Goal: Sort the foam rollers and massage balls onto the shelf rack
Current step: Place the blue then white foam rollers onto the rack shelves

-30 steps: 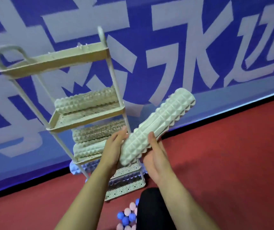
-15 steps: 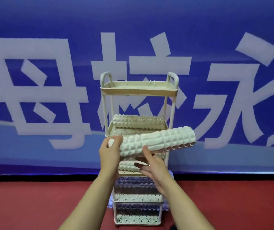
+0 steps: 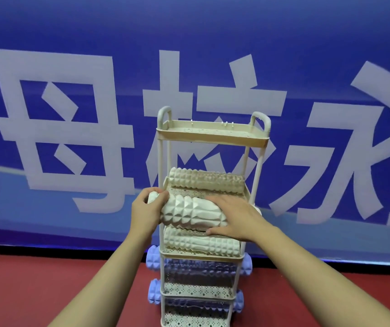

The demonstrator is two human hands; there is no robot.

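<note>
Both hands on one white foam roller (image 3: 190, 212), held roughly level at the front edge of the second tier of the cream shelf rack (image 3: 212, 135). Left hand (image 3: 145, 208) grips the roller's left end, fingers curled round the cap. Right hand (image 3: 237, 219) lies over the right part, fingers spread on top and thumb underneath, so it clamps the roller too (the roller's right end is hidden behind that hand).

Rack contents:
- top tray: nothing visible in it from this angle
- second tier: a second white roller (image 3: 205, 181) lying at the back, apart from the held one
- third tier: a third white roller (image 3: 201, 241) lying just under the held one; cannot tell if they touch
- two lower tiers: a blue-violet roller (image 3: 153, 259) and another blue-violet roller (image 3: 155, 293), ends sticking out past the rack's sides

Rack stands on a red floor (image 3: 47, 279) against a blue banner (image 3: 71, 67) with large white characters.
</note>
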